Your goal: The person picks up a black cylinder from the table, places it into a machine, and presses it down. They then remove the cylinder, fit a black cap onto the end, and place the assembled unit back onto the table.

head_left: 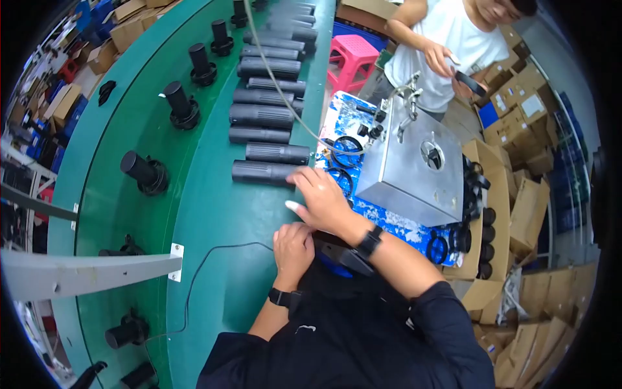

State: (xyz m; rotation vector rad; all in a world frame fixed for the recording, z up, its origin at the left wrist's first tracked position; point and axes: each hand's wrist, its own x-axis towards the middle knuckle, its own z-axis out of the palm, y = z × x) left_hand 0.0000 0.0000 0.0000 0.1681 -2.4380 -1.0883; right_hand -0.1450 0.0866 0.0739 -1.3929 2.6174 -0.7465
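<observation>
Black ribbed cylinders lie side by side in a column on the green bench point(214, 214). At the right end of the nearest cylinder point(262, 172) is my right hand point(324, 200). Its fingertips reach that end, while the thumb, with a white covering on its tip, stands apart from them. Close below it, by the bench's right edge, my left hand point(293, 251) has its fingers curled together. Whatever those fingers may hold is hidden. A dark cable point(214, 249) runs over the bench toward the left hand.
Black fittings point(181, 107) stand upright along the green belt on the left, beyond a grey metal bar point(97, 273). To the right, a metal box machine point(414, 168) sits on a blue, worn table among black rings point(438, 249). Behind it, another person point(447, 52) holds a black ring.
</observation>
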